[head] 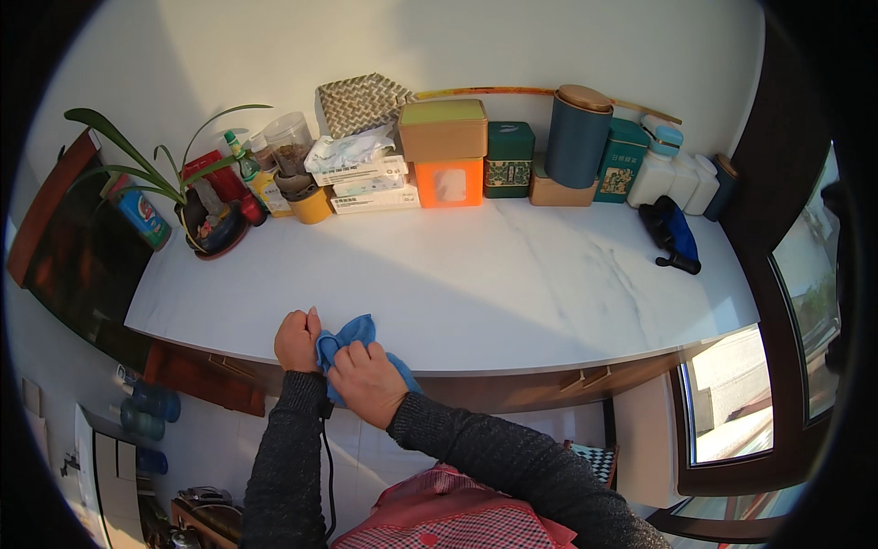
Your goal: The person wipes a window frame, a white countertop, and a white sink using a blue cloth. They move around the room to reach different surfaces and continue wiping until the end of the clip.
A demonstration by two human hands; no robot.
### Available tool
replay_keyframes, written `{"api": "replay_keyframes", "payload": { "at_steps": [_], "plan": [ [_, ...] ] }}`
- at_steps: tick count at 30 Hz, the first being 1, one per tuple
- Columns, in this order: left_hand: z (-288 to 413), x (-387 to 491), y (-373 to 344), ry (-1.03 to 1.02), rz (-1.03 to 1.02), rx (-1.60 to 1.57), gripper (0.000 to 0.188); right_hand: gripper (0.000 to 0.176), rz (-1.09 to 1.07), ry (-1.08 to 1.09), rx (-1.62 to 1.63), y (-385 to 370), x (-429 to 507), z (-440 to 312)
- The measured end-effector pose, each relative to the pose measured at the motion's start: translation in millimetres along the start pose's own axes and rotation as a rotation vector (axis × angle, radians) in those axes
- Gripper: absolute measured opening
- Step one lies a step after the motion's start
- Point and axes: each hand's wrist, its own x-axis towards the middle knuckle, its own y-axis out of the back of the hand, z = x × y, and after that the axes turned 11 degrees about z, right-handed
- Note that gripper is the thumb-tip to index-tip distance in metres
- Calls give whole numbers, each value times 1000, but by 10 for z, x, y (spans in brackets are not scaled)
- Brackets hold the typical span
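Observation:
My right hand [367,382] grips a crumpled blue cloth [350,334] at the front edge of the white marbled countertop [453,281]. One corner of the cloth sticks up above my fingers, and another part hangs out past the hand on the right. Close against the cloth's left side is my left hand [298,341], curled into a fist with the thumb up. Its palm side is partly hidden, and no object shows inside it. A black cable [330,466] hangs down beside my left sleeve.
Along the wall stand a potted plant [212,223], tissue packs [363,168], an orange box [449,182], a dark green tin [508,161], a blue canister [579,141] and white bottles [653,180]. A black-and-blue item [672,235] lies at right. Cabinet handles [583,379] project below the counter.

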Motion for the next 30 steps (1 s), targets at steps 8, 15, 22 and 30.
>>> {"api": "replay_keyframes", "payload": {
  "at_steps": [8,15,22,30],
  "plan": [
    [99,17,56,19,-18,-19,36,4,-1,-74,124,170,-78,91],
    [178,12,95,21,-17,-16,36,7,-39,-161,23,522,-342,231],
    [156,6,78,21,-26,10,36,8,14,-234,-65,1052,-762,551],
    [93,-5,35,21,-10,-13,36,18,19,-359,-208,1701,-1286,934]
  ]
}}
